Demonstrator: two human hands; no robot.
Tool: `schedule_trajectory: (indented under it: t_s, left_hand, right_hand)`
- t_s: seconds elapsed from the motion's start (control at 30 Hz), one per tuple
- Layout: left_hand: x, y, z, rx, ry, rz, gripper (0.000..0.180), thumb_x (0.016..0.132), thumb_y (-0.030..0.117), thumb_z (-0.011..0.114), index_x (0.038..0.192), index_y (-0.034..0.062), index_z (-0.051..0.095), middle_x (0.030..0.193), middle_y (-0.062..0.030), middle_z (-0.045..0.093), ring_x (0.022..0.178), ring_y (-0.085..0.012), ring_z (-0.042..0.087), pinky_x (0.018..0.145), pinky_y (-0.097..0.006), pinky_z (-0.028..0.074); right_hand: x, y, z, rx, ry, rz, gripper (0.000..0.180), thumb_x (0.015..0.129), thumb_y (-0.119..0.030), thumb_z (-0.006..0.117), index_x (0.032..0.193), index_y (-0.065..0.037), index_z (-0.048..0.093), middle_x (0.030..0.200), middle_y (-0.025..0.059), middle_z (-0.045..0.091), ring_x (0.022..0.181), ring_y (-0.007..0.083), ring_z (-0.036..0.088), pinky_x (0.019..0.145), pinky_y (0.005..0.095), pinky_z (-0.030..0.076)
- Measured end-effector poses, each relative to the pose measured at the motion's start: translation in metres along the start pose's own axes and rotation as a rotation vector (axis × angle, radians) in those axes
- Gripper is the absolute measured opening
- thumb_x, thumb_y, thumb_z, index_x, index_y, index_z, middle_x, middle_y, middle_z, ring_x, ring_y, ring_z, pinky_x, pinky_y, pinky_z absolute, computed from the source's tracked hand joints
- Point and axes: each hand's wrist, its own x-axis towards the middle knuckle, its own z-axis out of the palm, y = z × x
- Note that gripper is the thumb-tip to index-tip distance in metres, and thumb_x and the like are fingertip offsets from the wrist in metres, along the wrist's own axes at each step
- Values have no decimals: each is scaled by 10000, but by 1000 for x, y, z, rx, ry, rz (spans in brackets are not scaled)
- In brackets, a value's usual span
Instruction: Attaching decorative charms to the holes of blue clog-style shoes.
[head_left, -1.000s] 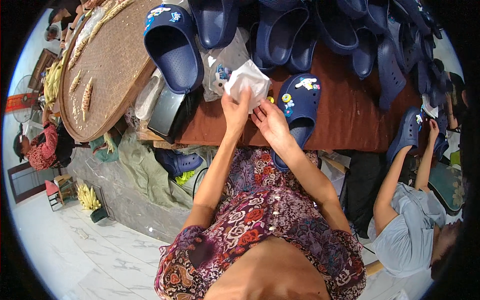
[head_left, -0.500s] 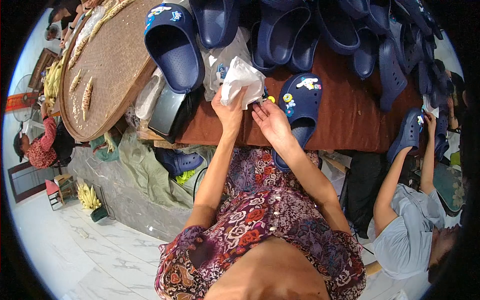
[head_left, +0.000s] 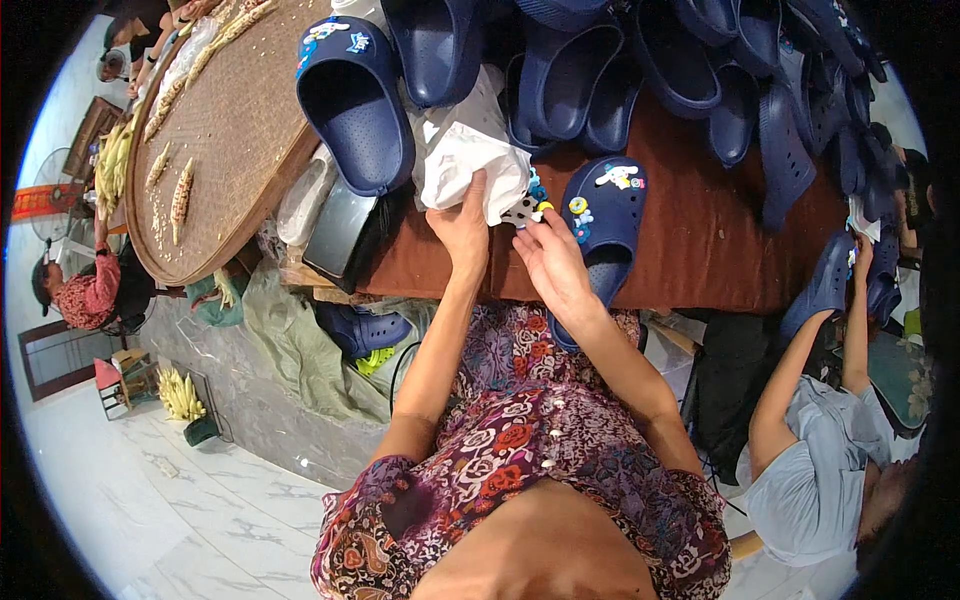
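My left hand (head_left: 463, 235) is closed on a crumpled white bag (head_left: 478, 165) above the brown cloth. My right hand (head_left: 553, 262) is half-turned palm up just right of it, its fingers loosely stretched out. Its fingertips reach a small cluster of colourful shoe charms (head_left: 522, 210), black-and-white, blue and yellow, at the bag's lower right edge. Whether the fingers touch them I cannot tell. Beside my right hand lies a navy clog (head_left: 612, 225) with several charms on its upper, its heel hanging past the table's front edge. Another charmed clog (head_left: 355, 110) lies left of the bag.
Many navy clogs (head_left: 680, 55) are heaped along the back of the brown-clothed table (head_left: 720, 240). A round woven tray (head_left: 225, 130) with corn cobs stands at the left, near a dark box (head_left: 343, 235). At the right, another person (head_left: 820, 450) holds a clog (head_left: 825, 275).
The white bag has shifted slightly left and down, and more of the charms show at its edge. My right hand has turned a little and lowered slightly.
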Motion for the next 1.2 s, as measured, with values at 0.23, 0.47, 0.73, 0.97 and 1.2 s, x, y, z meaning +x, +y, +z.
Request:
schedule_trajectory:
  t_s: [0.23, 0.47, 0.73, 0.97, 1.2]
  left_hand:
    - [3, 6, -1, -269, -53, -290, 440, 947, 219, 671, 1275, -42, 537, 1215, -103, 622, 1055, -181, 624, 918, -329, 509]
    - [0, 6, -4, -415, -170, -485, 555, 950, 416, 617, 1306, 5, 503, 1208, -97, 626, 1070, -200, 631, 911, -348, 520]
    - [1, 13, 1, -565, -183, -621, 512, 958, 434, 581, 1302, 62, 506, 1219, -90, 622, 1074, -198, 630, 914, -338, 524]
    - [-8, 14, 0, -282, -184, -360, 469, 1000, 271, 577, 1346, -24, 458, 1231, -78, 595, 1105, -165, 598, 914, -336, 508]
    - [-30, 33, -2, -58, -235, -282, 335, 939, 128, 654, 1226, -21, 568, 1130, -69, 640, 1004, -134, 617, 842, -281, 514]
  right_hand:
    - [-24, -12, 12, -120, -166, -148, 635, 947, -39, 531, 1498, 5, 218, 1331, 74, 473, 1237, 133, 447, 1078, 314, 319]
    - [-22, -4, 1, -212, -107, -212, 571, 960, -50, 527, 1474, -2, 284, 1340, 95, 456, 1259, 163, 434, 1092, 298, 327]
    - [-16, -16, 7, -193, -201, -270, 348, 989, -104, 544, 1315, -24, 451, 1295, 79, 494, 1205, 159, 498, 1045, 339, 409]
    - [-8, -17, 15, -92, -253, -212, 245, 1023, -170, 495, 1249, -74, 508, 1216, 46, 579, 1151, 149, 548, 982, 356, 447]
    - [-7, -16, 8, -77, -233, -102, 392, 1032, -172, 489, 1406, -69, 429, 1358, 57, 542, 1242, 183, 533, 1007, 381, 479]
